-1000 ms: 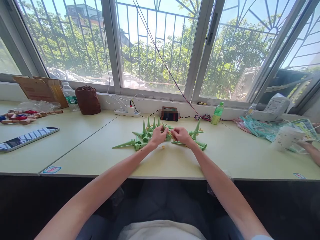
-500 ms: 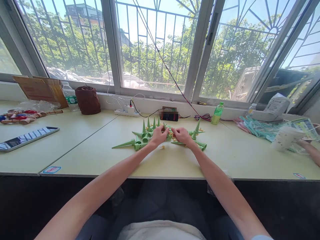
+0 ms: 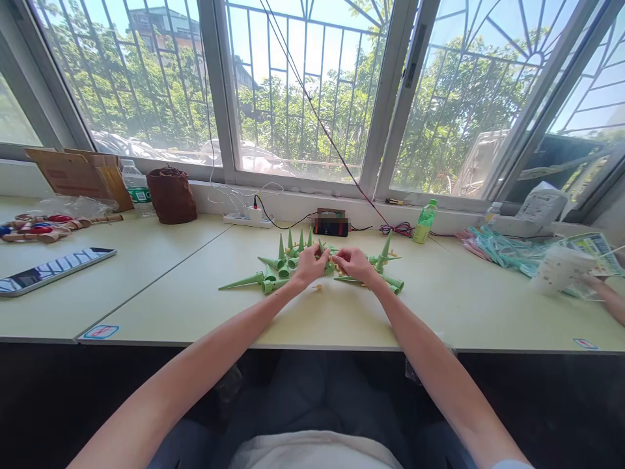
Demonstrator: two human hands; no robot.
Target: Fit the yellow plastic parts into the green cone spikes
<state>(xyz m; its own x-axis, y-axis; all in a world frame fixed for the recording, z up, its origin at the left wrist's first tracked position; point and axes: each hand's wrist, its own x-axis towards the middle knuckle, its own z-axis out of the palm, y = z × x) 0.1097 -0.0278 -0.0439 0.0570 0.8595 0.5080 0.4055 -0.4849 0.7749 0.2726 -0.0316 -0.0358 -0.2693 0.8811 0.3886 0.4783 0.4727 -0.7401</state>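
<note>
My left hand (image 3: 311, 265) is closed around a green plastic cone (image 3: 321, 246), whose tip shows above the fingers. Just to its right, my right hand (image 3: 356, 264) is closed in a pinch, its fingertips close to the left hand's. What the right fingers hold is too small to make out. Around both hands lie more hollow green cones (image 3: 243, 282), some on their sides. Several stand upright, such as the tall cone (image 3: 385, 251) on the right. A small yellow plastic piece (image 3: 318, 287) lies in front of the hands, and others are scattered among the cones.
Behind the cones are a phone-like device (image 3: 332, 226), a power strip (image 3: 248, 220) and a green bottle (image 3: 424, 221). A large phone (image 3: 57, 270) and a brown bag (image 3: 170, 195) are on the left. At right, another person's hand (image 3: 605, 293) is beside a white plastic bag (image 3: 561, 268).
My right hand's fingertips have shifted slightly, drawing a little away from the left hand. My left hand stays in place with the cone. The other person's hand at right has moved slightly.
</note>
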